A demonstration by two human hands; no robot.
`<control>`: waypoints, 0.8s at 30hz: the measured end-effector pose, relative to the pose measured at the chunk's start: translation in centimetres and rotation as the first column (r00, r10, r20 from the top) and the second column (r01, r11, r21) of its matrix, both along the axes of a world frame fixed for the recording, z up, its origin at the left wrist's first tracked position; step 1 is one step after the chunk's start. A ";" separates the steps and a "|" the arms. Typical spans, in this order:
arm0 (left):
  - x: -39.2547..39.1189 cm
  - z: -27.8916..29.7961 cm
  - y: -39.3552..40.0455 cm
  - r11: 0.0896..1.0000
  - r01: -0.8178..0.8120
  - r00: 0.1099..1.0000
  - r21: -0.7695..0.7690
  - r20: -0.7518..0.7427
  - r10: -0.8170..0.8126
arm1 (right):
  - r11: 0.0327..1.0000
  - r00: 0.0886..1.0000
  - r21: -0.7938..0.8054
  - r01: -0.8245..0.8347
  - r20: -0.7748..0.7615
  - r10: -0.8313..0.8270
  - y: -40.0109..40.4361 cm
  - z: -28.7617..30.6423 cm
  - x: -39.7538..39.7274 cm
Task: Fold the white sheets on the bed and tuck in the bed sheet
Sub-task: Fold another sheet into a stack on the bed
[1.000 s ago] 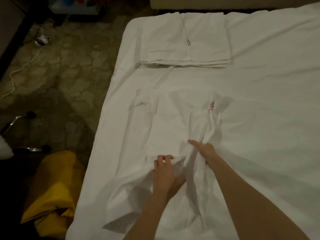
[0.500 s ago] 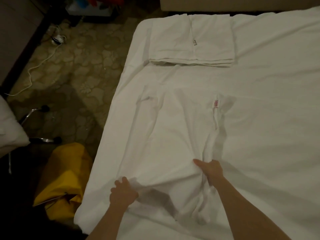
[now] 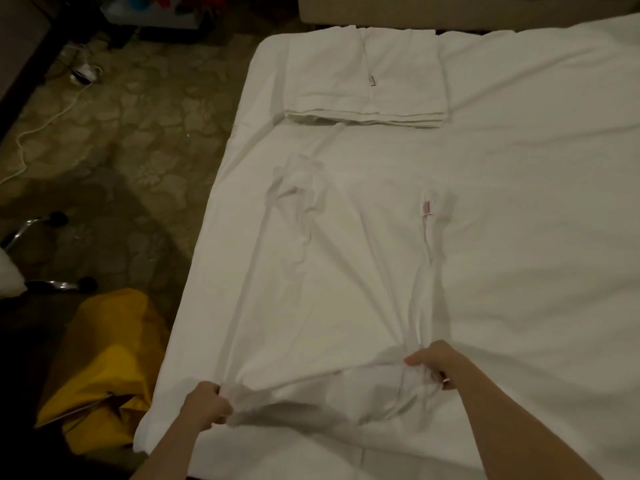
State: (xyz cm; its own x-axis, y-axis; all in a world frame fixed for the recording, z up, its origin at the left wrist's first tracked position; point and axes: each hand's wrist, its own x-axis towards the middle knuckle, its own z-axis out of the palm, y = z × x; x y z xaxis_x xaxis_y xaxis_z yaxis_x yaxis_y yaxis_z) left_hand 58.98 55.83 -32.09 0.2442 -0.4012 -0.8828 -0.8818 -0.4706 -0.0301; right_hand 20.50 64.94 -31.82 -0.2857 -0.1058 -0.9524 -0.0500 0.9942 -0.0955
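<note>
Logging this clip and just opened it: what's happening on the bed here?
A person is spreading a loose white sheet flat on the bed, apparently to fold it. The left hand grips its near left corner and the right hand grips bunched cloth at its near right, with the near edge lifted slightly between them. A red-printed tag shows on the sheet. An already folded stack lies at the far end. On the floor beside the bed sits a yellow bag.

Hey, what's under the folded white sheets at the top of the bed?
The folded sheets lie directly on the bed sheet. Anything beneath that, mattress included, is covered.
</note>
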 end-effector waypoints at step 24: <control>-23.6 -2.1 -32.1 0.542 0.349 0.766 -0.765 -0.100 -0.635 | 0.569 0.718 -0.669 0.478 -0.076 -0.692 -22.7 -1.6 -9.5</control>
State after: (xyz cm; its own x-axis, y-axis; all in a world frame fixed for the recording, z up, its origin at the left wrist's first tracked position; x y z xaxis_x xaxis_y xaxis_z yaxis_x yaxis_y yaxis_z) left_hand 35.43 23.78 -34.24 -0.4293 -0.8588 -0.2797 -0.8562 0.2884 0.4286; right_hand 10.98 42.25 -33.40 -0.7383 -0.2850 -0.6112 0.3907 0.5580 -0.7321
